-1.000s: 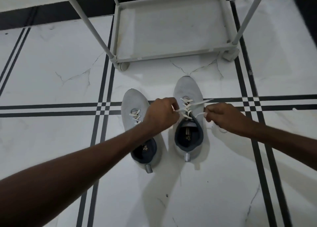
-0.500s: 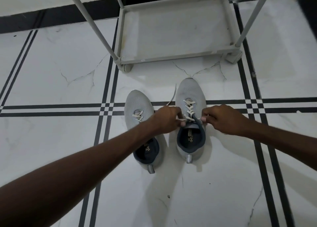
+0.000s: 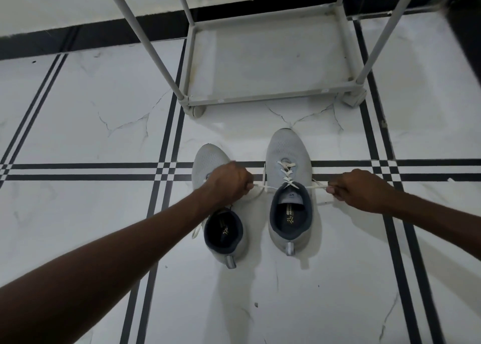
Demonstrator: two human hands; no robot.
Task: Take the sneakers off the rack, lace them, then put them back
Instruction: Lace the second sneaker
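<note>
Two grey sneakers stand side by side on the floor, toes toward the rack. The right sneaker (image 3: 287, 151) has a white lace (image 3: 286, 173) criss-crossed up its front. My left hand (image 3: 230, 182) grips one lace end to the left of that shoe, and my right hand (image 3: 360, 188) grips the other end to its right. The lace runs taut and level between both fists across the shoe's collar. My left hand and forearm cover the middle of the left sneaker (image 3: 208, 158), hiding most of its lacing.
A pale grey rack (image 3: 263, 100) with slanting poles stands on the floor just beyond the shoes; its bottom shelf holds nothing. White marble tiles with black stripe bands (image 3: 78, 172) run around the shoes. A dark skirting strip lines the wall behind.
My hands were close together at the right sneaker's collar; they have moved apart sideways, drawing both lace ends out tight. The view has shifted slightly.
</note>
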